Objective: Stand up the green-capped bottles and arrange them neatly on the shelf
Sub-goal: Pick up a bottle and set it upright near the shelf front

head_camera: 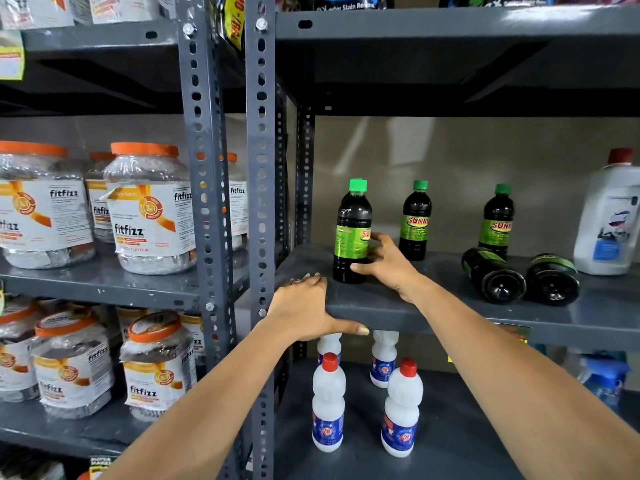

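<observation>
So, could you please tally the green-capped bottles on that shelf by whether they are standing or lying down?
Standing: 3, one under the right hand, one behind, one further right.
Lying down: 2, at and.
Total: 5.

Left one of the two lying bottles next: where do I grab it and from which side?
Grip the lying bottle around its dark lower body near the base, coming from the front, probably with the right hand. Its base faces you and its cap end points back toward the standing bottle behind, so the neck is harder to reach.
</observation>
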